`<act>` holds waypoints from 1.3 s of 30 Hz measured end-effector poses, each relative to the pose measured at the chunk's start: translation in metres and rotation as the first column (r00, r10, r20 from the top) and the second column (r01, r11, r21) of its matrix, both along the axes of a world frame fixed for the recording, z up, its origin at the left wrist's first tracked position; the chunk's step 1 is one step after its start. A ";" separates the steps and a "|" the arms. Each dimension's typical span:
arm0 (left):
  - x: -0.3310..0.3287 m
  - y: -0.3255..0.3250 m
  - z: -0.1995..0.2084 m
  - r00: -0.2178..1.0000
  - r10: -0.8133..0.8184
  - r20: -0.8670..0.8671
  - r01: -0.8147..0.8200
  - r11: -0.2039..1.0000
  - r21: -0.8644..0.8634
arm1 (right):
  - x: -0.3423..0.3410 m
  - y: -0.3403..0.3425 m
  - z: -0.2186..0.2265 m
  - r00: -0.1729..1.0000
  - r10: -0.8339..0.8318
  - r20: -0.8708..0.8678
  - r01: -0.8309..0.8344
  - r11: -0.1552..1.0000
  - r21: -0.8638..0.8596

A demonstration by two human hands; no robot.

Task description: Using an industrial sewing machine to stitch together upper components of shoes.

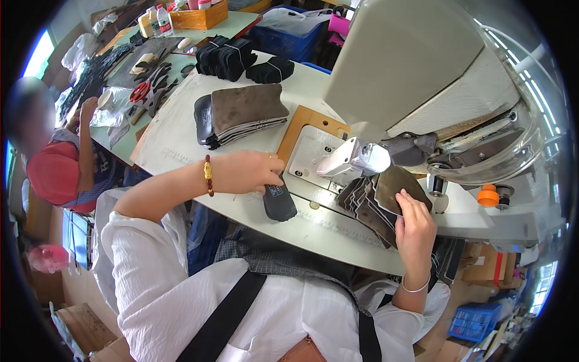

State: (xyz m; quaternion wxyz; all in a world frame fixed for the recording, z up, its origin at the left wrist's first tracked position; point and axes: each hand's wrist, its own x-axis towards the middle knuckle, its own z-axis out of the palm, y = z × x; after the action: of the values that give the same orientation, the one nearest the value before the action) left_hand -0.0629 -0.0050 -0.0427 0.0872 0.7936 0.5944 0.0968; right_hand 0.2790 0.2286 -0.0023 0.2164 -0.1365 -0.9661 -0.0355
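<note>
My left hand [260, 171] is closed on the upper end of a small dark fabric piece [280, 204] with a pale printed patch, at the table's near side. My right hand [416, 226] has its fingers stretched out over the top brown fabric piece [399, 186] of a fanned stack [367, 205], right of the sewing machine's needle area. Its thumb lies by the piece's near edge. Between my hands is the white sewing head [356, 160] above a metal plate [307, 158]. Farther left stands a neat stack of brown pieces [250, 111] with dark, shiny ends.
The machine's big beige arm [404, 60] overhangs the right side. Black bundles [226, 57] lie at the white table's far edge. At the left, a person in a red cap [54, 169] sits by another table with red scissors [140, 92], bottles [163, 21] and an orange box [202, 15].
</note>
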 end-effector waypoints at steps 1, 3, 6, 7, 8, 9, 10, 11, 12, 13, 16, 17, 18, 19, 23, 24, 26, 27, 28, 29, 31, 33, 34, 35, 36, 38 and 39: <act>-0.003 0.001 -0.002 1.000 -0.017 -0.010 0.017 1.000 -0.010 | 0.000 0.000 0.001 1.000 -0.002 0.003 0.002 1.000 -0.008; -0.005 0.001 -0.006 0.996 -0.026 -0.085 0.024 1.000 -0.017 | -0.001 0.000 0.002 1.000 0.006 -0.002 -0.006 1.000 0.002; -0.003 0.000 -0.009 0.992 -0.030 -0.122 0.032 0.999 0.015 | -0.004 -0.001 0.003 0.999 -0.026 0.019 0.026 0.999 -0.023; -0.002 -0.001 -0.009 0.991 -0.025 -0.128 0.027 1.000 0.009 | -0.005 -0.002 0.003 0.999 -0.031 0.023 0.032 0.999 -0.007; -0.001 -0.002 -0.009 0.989 -0.038 -0.143 0.045 0.998 0.045 | -0.006 -0.003 0.003 0.999 -0.038 0.028 0.038 0.999 0.006; 0.000 -0.004 -0.009 0.985 -0.045 -0.164 0.055 0.997 0.056 | -0.007 -0.003 0.002 0.998 -0.056 0.041 0.055 0.998 0.017; 0.001 -0.005 -0.008 0.981 -0.044 -0.189 0.057 0.997 0.060 | -0.008 -0.003 0.002 0.998 -0.054 0.044 0.052 0.998 0.039; 0.002 -0.006 -0.008 0.966 -0.069 -0.249 0.094 0.992 0.090 | -0.010 -0.003 0.001 0.996 -0.063 0.056 0.059 0.997 0.059; 0.004 -0.008 -0.008 0.947 -0.083 -0.311 0.123 0.986 0.111 | -0.011 -0.002 0.000 0.995 -0.072 0.067 0.067 0.995 0.079; 0.005 -0.009 -0.008 0.923 -0.095 -0.373 0.154 0.979 0.130 | -0.011 -0.001 0.000 0.996 -0.063 0.057 0.058 0.995 0.081; 0.009 -0.013 -0.011 0.908 -0.091 -0.410 0.160 0.977 0.139 | -0.009 0.003 0.001 0.999 -0.037 -0.015 0.039 0.996 0.080; 0.010 -0.014 -0.013 0.922 -0.071 -0.380 0.138 0.978 0.153 | -0.007 0.002 0.003 0.997 -0.027 -0.067 0.032 0.997 0.075; 0.011 -0.015 -0.014 0.937 -0.053 -0.346 0.122 0.976 0.180 | -0.006 0.002 0.004 0.993 -0.025 -0.117 0.035 0.996 0.080; 0.012 -0.014 -0.017 0.951 -0.029 -0.308 0.100 0.971 0.218 | -0.002 -0.001 0.006 0.986 0.005 -0.166 0.004 0.998 0.055; 0.023 -0.014 -0.028 0.980 0.107 -0.167 -0.036 0.923 0.382 | -0.002 -0.020 0.010 0.936 0.176 -0.305 -0.126 0.976 0.176; 0.026 -0.013 -0.030 0.983 0.159 -0.097 -0.106 0.907 0.408 | -0.007 -0.024 0.009 0.932 0.223 -0.286 -0.160 0.961 0.225; 0.030 -0.012 -0.030 0.975 0.221 -0.023 -0.196 0.903 0.383 | -0.018 -0.030 0.008 0.937 0.278 -0.213 -0.218 0.939 0.267; 0.031 -0.009 -0.029 0.972 0.234 -0.028 -0.202 0.886 0.418 | -0.024 -0.032 0.008 0.940 0.293 -0.175 -0.243 0.935 0.260; 0.031 -0.006 -0.025 0.968 0.248 -0.026 -0.211 0.869 0.448 | -0.030 -0.033 0.008 0.949 0.290 -0.121 -0.256 0.937 0.238; 0.031 -0.002 -0.019 0.966 0.258 -0.019 -0.215 0.843 0.493 | -0.036 -0.032 0.009 0.949 0.300 -0.093 -0.273 0.934 0.232; 0.034 0.009 -0.005 0.953 0.304 0.009 -0.245 0.748 0.617 | -0.046 -0.031 0.011 0.946 0.315 -0.076 -0.296 0.935 0.194; 0.037 0.025 0.015 0.960 0.275 0.054 -0.219 0.614 0.758 | -0.052 -0.029 0.014 0.942 0.329 -0.069 -0.314 0.934 0.169; 0.040 0.033 0.023 0.978 0.203 0.048 -0.157 0.566 0.809 | -0.054 -0.028 0.016 0.941 0.330 -0.072 -0.317 0.937 0.148; 0.044 0.041 0.031 0.989 0.139 0.041 -0.108 0.520 0.847 | -0.055 -0.028 0.017 0.943 0.324 -0.080 -0.315 0.943 0.110; 0.049 0.048 0.037 0.995 0.089 0.036 -0.074 0.474 0.877 | -0.056 -0.027 0.017 0.947 0.316 -0.065 -0.309 0.946 0.101; 0.059 0.061 0.043 0.999 -0.032 -0.036 0.047 0.475 0.879 | -0.054 -0.026 0.016 0.954 0.296 -0.038 -0.295 0.955 0.041; 0.064 0.069 0.042 0.996 -0.080 -0.047 0.080 0.473 0.877 | -0.053 -0.020 0.016 0.931 0.355 -0.081 -0.342 0.929 0.145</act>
State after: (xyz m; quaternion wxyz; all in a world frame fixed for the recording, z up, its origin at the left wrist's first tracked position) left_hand 0.0007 0.0640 -0.0003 -0.3263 0.7533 0.4237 0.3829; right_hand 0.2262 0.2084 0.0135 0.2786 0.0499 -0.9577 -0.0512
